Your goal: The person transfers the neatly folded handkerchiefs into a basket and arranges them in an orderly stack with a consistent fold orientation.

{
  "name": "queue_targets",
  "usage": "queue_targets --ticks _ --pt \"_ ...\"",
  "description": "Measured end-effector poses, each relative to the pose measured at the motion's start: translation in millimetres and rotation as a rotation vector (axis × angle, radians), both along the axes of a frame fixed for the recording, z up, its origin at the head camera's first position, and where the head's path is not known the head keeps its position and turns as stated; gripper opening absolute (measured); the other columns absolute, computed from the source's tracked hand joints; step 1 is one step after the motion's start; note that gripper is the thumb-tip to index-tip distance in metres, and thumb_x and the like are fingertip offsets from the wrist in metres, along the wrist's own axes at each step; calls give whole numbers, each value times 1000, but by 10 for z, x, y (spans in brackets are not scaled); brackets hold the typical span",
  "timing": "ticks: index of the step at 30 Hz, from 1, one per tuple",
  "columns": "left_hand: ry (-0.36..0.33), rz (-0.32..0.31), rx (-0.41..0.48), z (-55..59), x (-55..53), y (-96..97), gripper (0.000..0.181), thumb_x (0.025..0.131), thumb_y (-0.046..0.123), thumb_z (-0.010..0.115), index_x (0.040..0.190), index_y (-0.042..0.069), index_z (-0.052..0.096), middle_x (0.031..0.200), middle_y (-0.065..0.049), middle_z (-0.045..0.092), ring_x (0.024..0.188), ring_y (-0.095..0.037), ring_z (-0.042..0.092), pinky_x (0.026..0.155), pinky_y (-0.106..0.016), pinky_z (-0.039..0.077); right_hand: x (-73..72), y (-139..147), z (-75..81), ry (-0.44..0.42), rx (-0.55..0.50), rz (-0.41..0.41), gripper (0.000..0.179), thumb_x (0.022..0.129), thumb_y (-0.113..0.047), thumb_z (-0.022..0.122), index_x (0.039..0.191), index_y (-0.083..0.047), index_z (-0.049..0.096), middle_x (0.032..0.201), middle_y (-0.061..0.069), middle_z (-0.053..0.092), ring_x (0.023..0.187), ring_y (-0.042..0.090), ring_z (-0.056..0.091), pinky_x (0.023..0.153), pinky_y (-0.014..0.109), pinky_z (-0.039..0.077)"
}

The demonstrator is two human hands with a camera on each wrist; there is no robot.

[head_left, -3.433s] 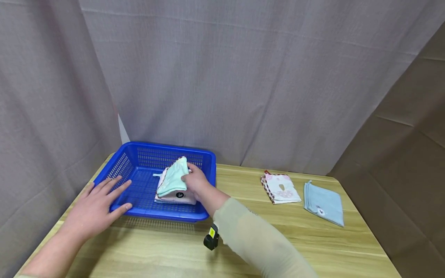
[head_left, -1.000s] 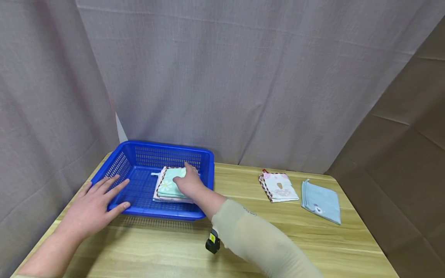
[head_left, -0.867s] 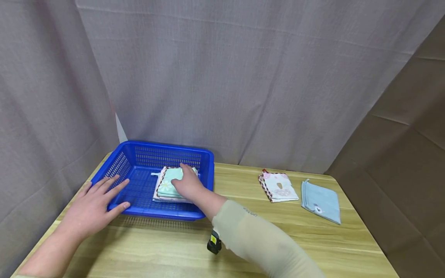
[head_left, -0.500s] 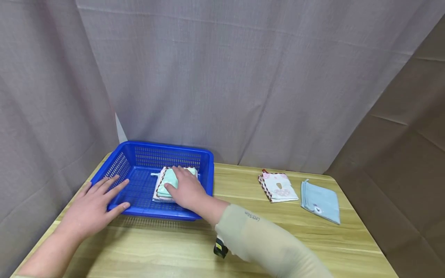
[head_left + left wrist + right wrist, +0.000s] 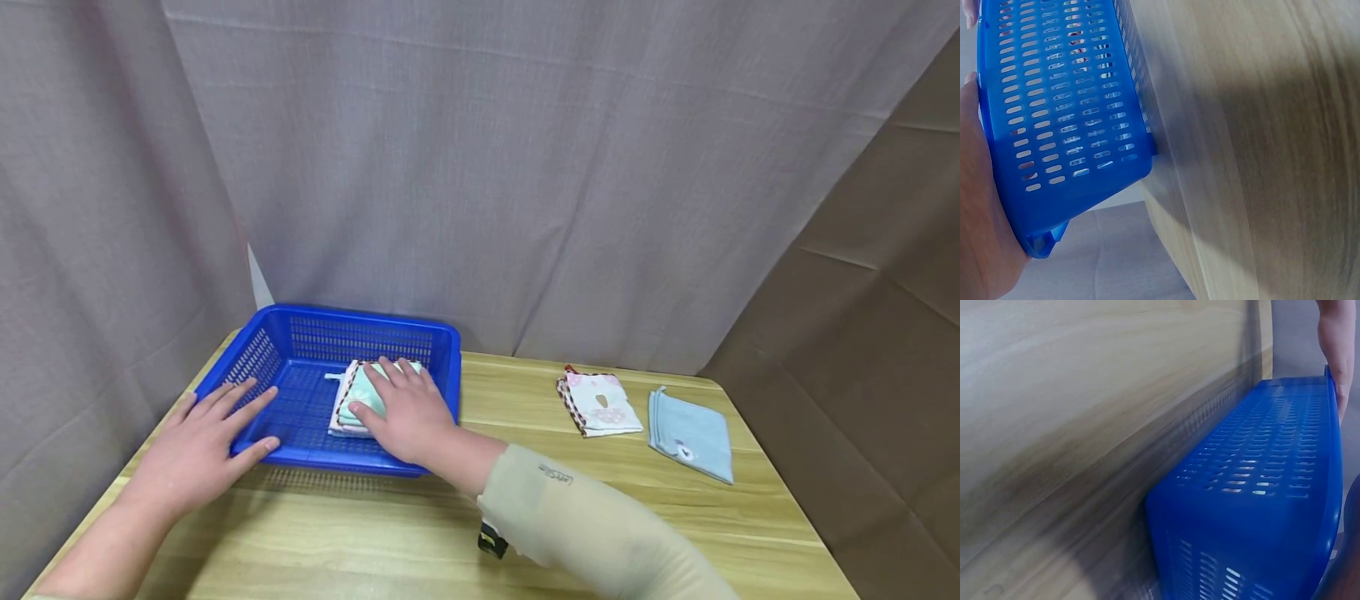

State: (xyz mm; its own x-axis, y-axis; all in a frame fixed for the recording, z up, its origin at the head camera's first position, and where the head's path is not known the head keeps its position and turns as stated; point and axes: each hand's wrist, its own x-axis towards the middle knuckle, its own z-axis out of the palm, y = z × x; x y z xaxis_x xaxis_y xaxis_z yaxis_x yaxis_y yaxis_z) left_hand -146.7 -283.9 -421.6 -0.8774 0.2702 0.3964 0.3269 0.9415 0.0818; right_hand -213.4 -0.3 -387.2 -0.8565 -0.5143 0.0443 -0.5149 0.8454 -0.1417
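Note:
A blue plastic basket [image 5: 300, 457] with slotted walls stands at the left of the table. Inside it, toward the right, lies a stack of folded small towels, the top one a mint green towel [image 5: 362, 390] with a checked edge. My right hand [image 5: 411, 417] rests on that towel with its fingers spread and straight, covering much of it. Across the basket's left front rim lies my left hand [image 5: 202, 446], fingers spread. In the left wrist view, the left hand [image 5: 985, 212] touches the basket's rim from outside. The right wrist view shows mostly the basket's outer wall [image 5: 1241, 519].
A white and pink folded towel [image 5: 602, 404] with a checked edge lies right of the basket on the wooden table [image 5: 360, 533]. Farther right is a light blue folded towel [image 5: 692, 435]. A grey curtain [image 5: 480, 167] hangs behind, and a brown cloth [image 5: 862, 333] at the right.
My right hand let the mint green towel down flat onto the stack, then slid left over it and spread its fingers. The left hand has stayed on the basket rim.

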Motion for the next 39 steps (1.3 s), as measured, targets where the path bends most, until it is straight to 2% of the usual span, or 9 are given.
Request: queue_targets --ticks 6,16,39 --pt "10 -5 3 4 5 -3 68 90 58 62 146 21 50 146 -18 48 131 -46 43 108 -68 21 38 97 -1 18 24 14 72 99 -69 14 159 -30 19 165 -2 19 151 27 14 122 48 11" --pt "-5 0 10 18 18 -4 68 91 58 61 147 21 49 147 -19 47 131 -47 42 109 -68 19 71 277 -53 66 15 22 70 100 -67 20 159 -28 23 164 -1 21 151 27 14 121 50 11" --pt "-19 10 7 39 24 17 68 91 58 60 147 21 50 148 -19 46 132 -47 42 108 -68 21 188 725 -120 122 -95 20 74 100 -68 23 159 -22 25 164 2 21 151 29 14 121 51 10"
